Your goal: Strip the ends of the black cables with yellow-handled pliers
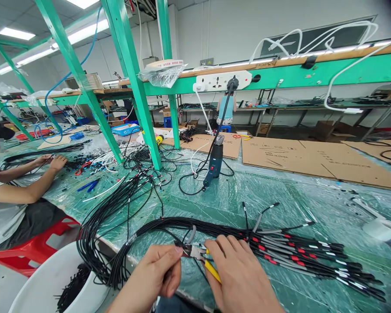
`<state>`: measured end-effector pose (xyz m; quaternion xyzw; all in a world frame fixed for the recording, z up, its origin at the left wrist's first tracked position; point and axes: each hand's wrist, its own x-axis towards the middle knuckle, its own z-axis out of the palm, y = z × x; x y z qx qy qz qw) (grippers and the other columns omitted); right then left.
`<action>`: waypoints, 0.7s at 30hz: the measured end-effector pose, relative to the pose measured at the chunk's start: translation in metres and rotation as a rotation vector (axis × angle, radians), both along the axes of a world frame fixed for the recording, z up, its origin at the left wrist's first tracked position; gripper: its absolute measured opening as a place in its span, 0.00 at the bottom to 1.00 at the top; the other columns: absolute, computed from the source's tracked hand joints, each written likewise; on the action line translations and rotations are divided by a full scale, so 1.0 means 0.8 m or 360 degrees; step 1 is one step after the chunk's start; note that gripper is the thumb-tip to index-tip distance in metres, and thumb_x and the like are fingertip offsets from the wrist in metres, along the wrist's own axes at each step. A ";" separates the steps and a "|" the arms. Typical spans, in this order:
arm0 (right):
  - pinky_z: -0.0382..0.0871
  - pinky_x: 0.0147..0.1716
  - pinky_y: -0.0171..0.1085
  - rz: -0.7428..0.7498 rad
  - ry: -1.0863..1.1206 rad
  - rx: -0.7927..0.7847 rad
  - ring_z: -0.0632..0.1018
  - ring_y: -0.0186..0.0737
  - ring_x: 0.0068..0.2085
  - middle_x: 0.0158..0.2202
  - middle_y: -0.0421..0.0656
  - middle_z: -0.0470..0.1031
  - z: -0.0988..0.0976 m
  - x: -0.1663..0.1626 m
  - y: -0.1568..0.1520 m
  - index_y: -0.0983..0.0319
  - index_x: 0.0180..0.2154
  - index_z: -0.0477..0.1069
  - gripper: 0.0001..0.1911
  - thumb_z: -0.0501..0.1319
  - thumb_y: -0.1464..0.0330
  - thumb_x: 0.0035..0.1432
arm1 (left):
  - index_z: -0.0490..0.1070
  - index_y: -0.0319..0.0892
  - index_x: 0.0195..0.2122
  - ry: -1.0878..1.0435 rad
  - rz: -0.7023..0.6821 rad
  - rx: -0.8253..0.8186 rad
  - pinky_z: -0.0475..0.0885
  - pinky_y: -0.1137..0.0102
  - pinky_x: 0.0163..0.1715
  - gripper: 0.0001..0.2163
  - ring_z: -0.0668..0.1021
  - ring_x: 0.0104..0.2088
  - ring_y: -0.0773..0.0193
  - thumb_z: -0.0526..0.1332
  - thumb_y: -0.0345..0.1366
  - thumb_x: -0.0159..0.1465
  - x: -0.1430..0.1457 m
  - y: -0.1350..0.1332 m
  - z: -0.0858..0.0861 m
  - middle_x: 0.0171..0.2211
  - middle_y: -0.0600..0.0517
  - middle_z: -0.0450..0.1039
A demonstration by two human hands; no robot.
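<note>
Here, my left hand (163, 268) pinched a small dark piece (178, 244), and my right hand (239, 271) gripped the yellow-handled cutters (196, 252), whose long axis ran from this hand toward the left one, the metal tip just beside its thumb.

Cable-assembly workshop, judging by the plastic-covered workbench (189, 204), bundled black cables (211, 228), heat gun (217, 155) and power strip (211, 82)

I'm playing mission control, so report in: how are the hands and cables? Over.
Right hand grips yellow-handled pliers. Left hand pinches small dark piece beside their jaws. Black cable bundle close beyond both hands.
</note>
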<state>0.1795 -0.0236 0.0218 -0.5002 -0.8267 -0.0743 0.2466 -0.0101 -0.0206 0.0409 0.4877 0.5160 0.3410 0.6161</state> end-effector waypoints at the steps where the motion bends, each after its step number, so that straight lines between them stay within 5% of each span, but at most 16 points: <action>1: 0.62 0.38 0.46 -0.0002 -0.0007 -0.0059 0.74 0.50 0.36 0.34 0.44 0.74 0.000 0.000 0.000 0.60 0.39 0.70 0.11 0.59 0.74 0.52 | 0.61 0.44 0.11 0.0021 -0.0015 0.0005 0.49 0.69 0.21 0.27 0.55 0.15 0.69 0.54 0.53 0.64 -0.001 0.001 0.000 0.09 0.57 0.53; 6: 0.60 0.32 0.39 0.0006 0.0160 -0.0847 0.74 0.44 0.34 0.33 0.42 0.73 0.011 -0.001 0.003 0.59 0.35 0.69 0.04 0.56 0.71 0.59 | 0.61 0.43 0.11 0.0112 -0.0091 0.0074 0.50 0.69 0.21 0.27 0.56 0.15 0.70 0.54 0.53 0.64 -0.006 0.003 -0.001 0.10 0.58 0.54; 11: 0.52 0.24 0.34 0.0102 0.0520 -0.1564 0.62 0.34 0.26 0.23 0.35 0.60 0.032 -0.005 0.008 0.59 0.24 0.57 0.16 0.55 0.61 0.61 | 0.61 0.43 0.12 0.0073 -0.0091 0.0139 0.52 0.70 0.22 0.26 0.57 0.16 0.70 0.55 0.51 0.64 -0.008 0.004 0.000 0.11 0.57 0.57; 13: 0.53 0.25 0.34 0.0081 0.0494 -0.1460 0.63 0.35 0.26 0.23 0.35 0.62 0.031 -0.006 0.006 0.59 0.25 0.59 0.15 0.55 0.61 0.61 | 0.61 0.43 0.12 0.0017 -0.0035 0.0072 0.49 0.70 0.20 0.26 0.55 0.15 0.71 0.56 0.52 0.63 -0.006 0.004 0.003 0.10 0.57 0.56; 18: 0.60 0.35 0.41 0.0043 0.0273 -0.0689 0.73 0.45 0.36 0.35 0.43 0.73 0.008 -0.005 -0.001 0.59 0.36 0.68 0.05 0.55 0.68 0.61 | 0.62 0.43 0.11 -0.0126 0.0075 -0.0059 0.45 0.70 0.18 0.26 0.52 0.14 0.72 0.57 0.52 0.61 -0.004 0.004 0.009 0.08 0.58 0.54; 21: 0.60 0.40 0.46 0.0001 0.0161 -0.0246 0.73 0.50 0.40 0.37 0.45 0.73 -0.001 -0.004 -0.003 0.59 0.42 0.70 0.10 0.57 0.72 0.57 | 0.62 0.42 0.10 -0.0167 0.0108 -0.0046 0.45 0.70 0.18 0.26 0.53 0.14 0.72 0.57 0.50 0.62 -0.006 0.004 0.009 0.08 0.57 0.54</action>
